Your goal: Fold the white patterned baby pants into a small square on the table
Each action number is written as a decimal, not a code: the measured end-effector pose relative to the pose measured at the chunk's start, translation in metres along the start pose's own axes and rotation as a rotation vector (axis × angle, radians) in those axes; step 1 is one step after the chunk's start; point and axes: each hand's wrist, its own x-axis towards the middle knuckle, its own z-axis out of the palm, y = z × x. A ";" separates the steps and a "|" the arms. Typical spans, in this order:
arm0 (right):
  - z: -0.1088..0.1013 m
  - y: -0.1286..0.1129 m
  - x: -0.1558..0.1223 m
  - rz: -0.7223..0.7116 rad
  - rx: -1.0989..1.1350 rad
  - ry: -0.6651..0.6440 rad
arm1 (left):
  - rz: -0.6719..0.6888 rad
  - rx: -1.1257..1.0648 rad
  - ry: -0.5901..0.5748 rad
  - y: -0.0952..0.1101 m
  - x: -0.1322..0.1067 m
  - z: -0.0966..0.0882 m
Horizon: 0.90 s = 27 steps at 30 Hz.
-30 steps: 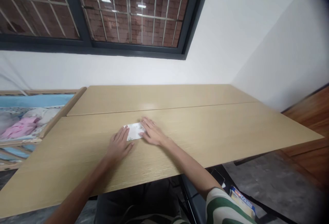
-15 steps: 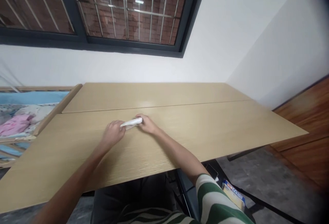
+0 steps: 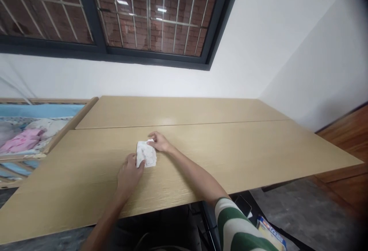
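Note:
A small white folded cloth [image 3: 146, 154] with a faint print lies on the light wooden table [image 3: 230, 151], near its middle. My left hand [image 3: 128, 174] pinches the cloth's near left corner, fingers curled. My right hand [image 3: 159, 142] grips the far right corner with closed fingertips. The cloth is turned so its long side runs away from me.
A wooden cot [image 3: 25, 136] with blue and pink bedding stands against the table's left end. A barred window [image 3: 115, 13] fills the wall behind. Below the table's near edge, by my right sleeve, lies a yellow and blue packet [image 3: 270, 232] on the floor.
A second ago both hands lay flat on the cloth; then they lifted it between them. Now it is down again, turned a quarter and held at two opposite corners.

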 end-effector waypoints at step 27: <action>-0.003 -0.006 -0.002 -0.656 -0.665 -0.522 | 0.356 0.425 0.109 0.044 -0.067 0.020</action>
